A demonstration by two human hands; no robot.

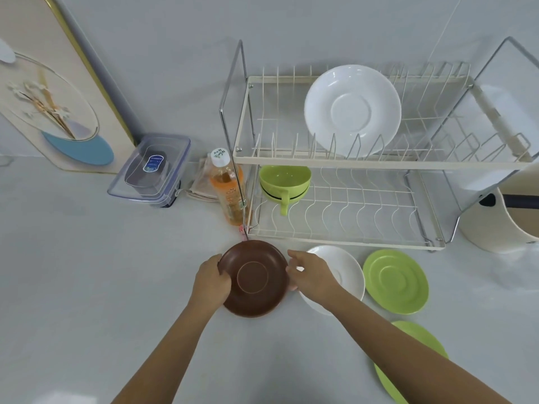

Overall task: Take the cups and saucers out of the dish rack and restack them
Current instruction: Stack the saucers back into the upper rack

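Left hand (211, 279) grips the round brown glazed saucer's (253, 277) rim, thumb over the edge, steadying it low over the pale surface (87, 272); right hand (310, 275) hangs loose and empty beside it, above a white saucer (348, 268); a white saucer (353, 110) and green cups (285, 179) wait in the two-tier wire dish rack (344, 163); bottle-cap writing is unreadable.
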